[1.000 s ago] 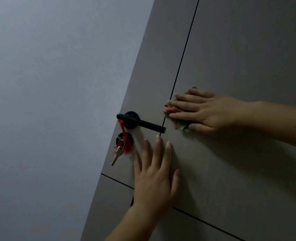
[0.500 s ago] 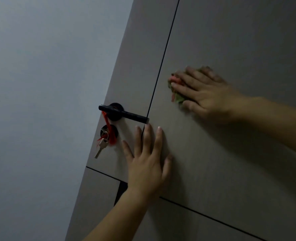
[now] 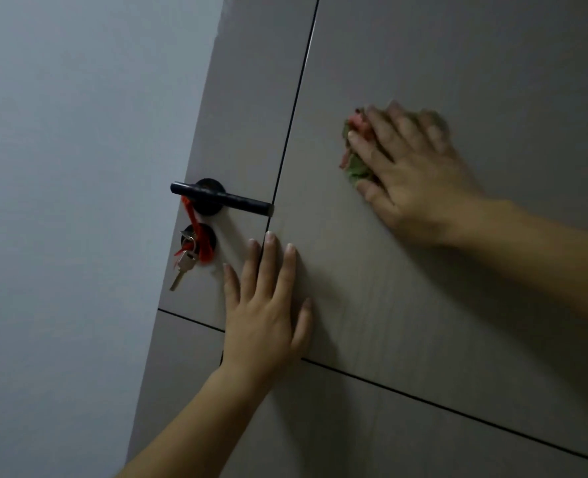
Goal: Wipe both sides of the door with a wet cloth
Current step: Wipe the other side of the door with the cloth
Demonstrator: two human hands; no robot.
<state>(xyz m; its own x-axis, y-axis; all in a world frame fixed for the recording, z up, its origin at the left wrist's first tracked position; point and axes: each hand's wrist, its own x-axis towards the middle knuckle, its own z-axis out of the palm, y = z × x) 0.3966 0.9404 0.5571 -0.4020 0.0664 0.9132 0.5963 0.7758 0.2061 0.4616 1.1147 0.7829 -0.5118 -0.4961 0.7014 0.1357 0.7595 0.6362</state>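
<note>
One face of the door (image 3: 441, 322) in view only: grey-brown panelled leaf with dark grooves, filling centre and right of the frame. Pale wall (image 3: 61, 201) across the left. Right hand (image 3: 413, 174) at upper right of centre, blurred, laid flat over a crumpled green-and-red cloth (image 3: 354, 165); fingers (image 3: 382, 132) extended, pressing the cloth onto the large panel, not curled round it. Cloth right of the vertical groove, above and right of the black lever handle (image 3: 223, 198). Left hand (image 3: 265, 319) at lower centre, flat against the door, fingers (image 3: 273, 260) straight and released, grasping nothing, tips just below the free end of the handle. Single key (image 3: 182, 270) hanging on a red cord (image 3: 201, 236) from the lock under the handle.

Judged mid-wipe on this face; far face not seen, task part done at most.

Cloth kept in place by pressure alone: liable to bunch or slide out on a quick stroke, leaving unwiped strips. Grooves liable to be bridged by a flat pass. Cannot tell whether latched; possible swing of the leaf on lifting the bracing hand. Leftward pass at handle height: risk of snagging the cord, knocking the key, wetting the lock.
</note>
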